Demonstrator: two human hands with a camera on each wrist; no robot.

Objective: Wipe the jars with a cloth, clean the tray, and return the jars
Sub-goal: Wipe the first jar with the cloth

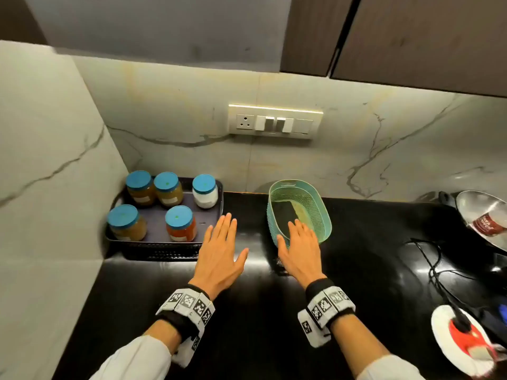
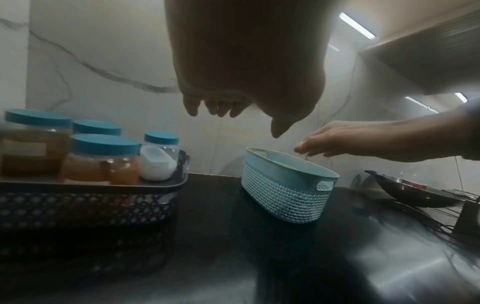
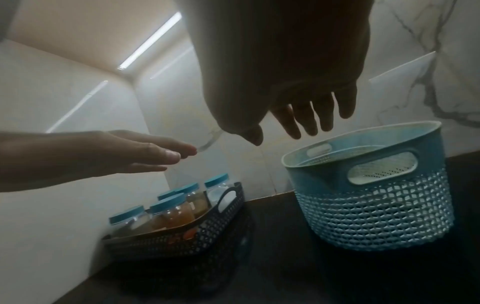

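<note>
Jars (image 1: pixel 180 223) stand in the tray (image 1: pixel 164 252); left hand (image 1: pixel 220 252) and right hand (image 1: pixel 299 249) hover flat, empty.

Kitchen corner under cabinet lighting

White marble-veined walls (image 1: pixel 356 149) meet a glossy black tabletop (image 1: pixel 247 325); dark wood cabinets (image 1: pixel 411 37) hang above, and a lit switch panel (image 1: pixel 275 121) sits on the back wall.

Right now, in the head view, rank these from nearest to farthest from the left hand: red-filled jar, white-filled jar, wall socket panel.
From the left hand:
1. Red-filled jar, front right of the tray, just left of the fingers.
2. White-filled jar, back right corner of the tray.
3. Wall socket panel, up on the backsplash.
</note>
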